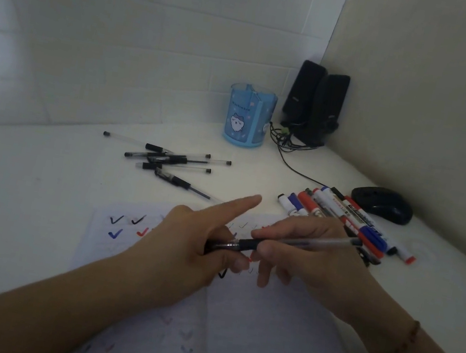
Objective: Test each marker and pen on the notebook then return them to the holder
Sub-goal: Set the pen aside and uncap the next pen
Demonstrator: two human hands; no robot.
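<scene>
Over the open notebook (pixel 275 333), both hands meet on one clear gel pen (pixel 304 242). My right hand (pixel 310 258) grips its black grip section. My left hand (pixel 190 249) closes around the pen's tip end, where a black cap seems to sit, with the index finger pointing out. Black, blue and red tick marks (pixel 123 227) cover the page. Several gel pens (pixel 172 162) lie loose behind the notebook. To the right lies a pile of whiteboard markers (pixel 340 214). The blue pen holder (pixel 248 117) stands at the back, with nothing visible in it.
Two black speakers (pixel 316 104) stand in the corner beside the holder, their cable (pixel 296 165) trailing across the white desk. A black mouse (pixel 382 204) sits at the right next to the markers. Walls close the back and right sides.
</scene>
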